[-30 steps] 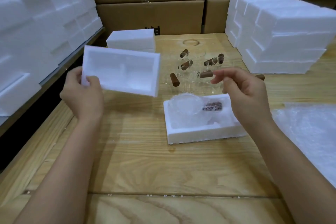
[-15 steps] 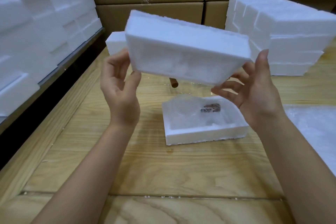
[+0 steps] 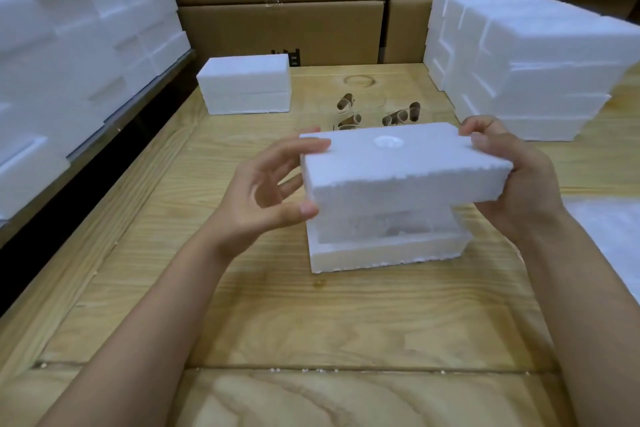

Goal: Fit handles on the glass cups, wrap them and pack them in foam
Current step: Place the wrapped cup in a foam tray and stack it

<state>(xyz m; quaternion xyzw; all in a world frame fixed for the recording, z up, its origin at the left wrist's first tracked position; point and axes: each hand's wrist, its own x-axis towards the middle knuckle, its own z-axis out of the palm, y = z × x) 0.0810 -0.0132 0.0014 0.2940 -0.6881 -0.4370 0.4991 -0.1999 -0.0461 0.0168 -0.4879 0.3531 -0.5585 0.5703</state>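
Observation:
I hold a white foam lid (image 3: pixel 391 166) flat, just above the foam base (image 3: pixel 384 251) that lies on the wooden table. My left hand (image 3: pixel 266 198) pinches the lid's left end between thumb and forefinger. My right hand (image 3: pixel 512 177) grips its right end, with fingers curled over the top edge. In the gap between lid and base the wrapped glass cup (image 3: pixel 388 224) shows faintly. Behind the lid stand several glass cups with brown wooden handles (image 3: pixel 401 116), partly hidden.
A closed foam box (image 3: pixel 246 85) sits at the back left of the table (image 3: pixel 277 315). Stacks of foam pieces rise at the right (image 3: pixel 526 59) and along the left shelf (image 3: pixel 69 45). Cardboard boxes (image 3: pixel 280 28) line the back. Bubble wrap (image 3: pixel 613 236) lies at the right edge.
The foam lid went from my left hand alone to both hands, turned hollow side down and came down over the foam base. My right hand took hold of its right end.

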